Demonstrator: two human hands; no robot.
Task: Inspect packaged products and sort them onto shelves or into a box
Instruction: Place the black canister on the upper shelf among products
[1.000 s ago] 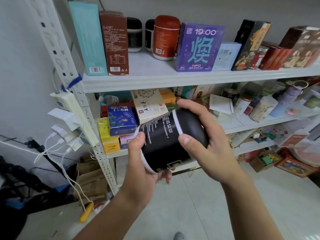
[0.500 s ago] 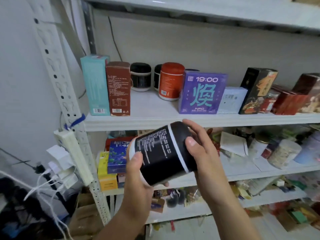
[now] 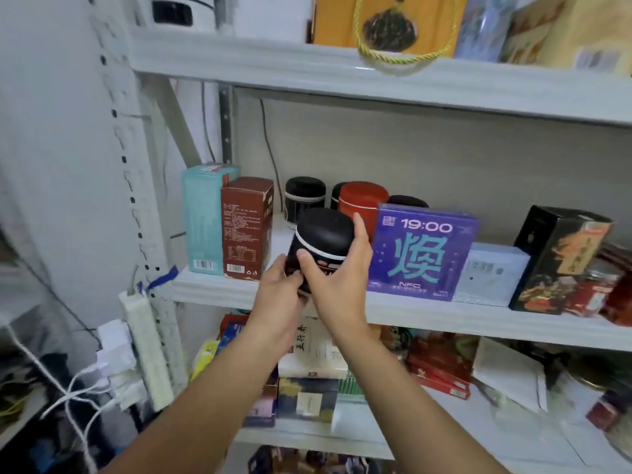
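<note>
black round canister (image 3: 323,239) with a white band under its lid, upright, both hands wrapped round it, left hand (image 3: 282,302) low, right hand (image 3: 333,275) at the side, just over the middle shelf (image 3: 427,314) edge, between brown box (image 3: 246,227) and purple box (image 3: 422,251)

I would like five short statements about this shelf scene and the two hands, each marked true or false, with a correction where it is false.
1. The left hand and the right hand both hold the black canister. True.
2. The black canister lies on its side. False: it is roughly upright, lid on top.
3. The purple box stands to the right of the black canister. True.
4. The brown box stands to the left of the teal box. False: it stands to the right of the teal box.
5. A red canister stands on the shelf, farther back than the purple box. True.
</note>
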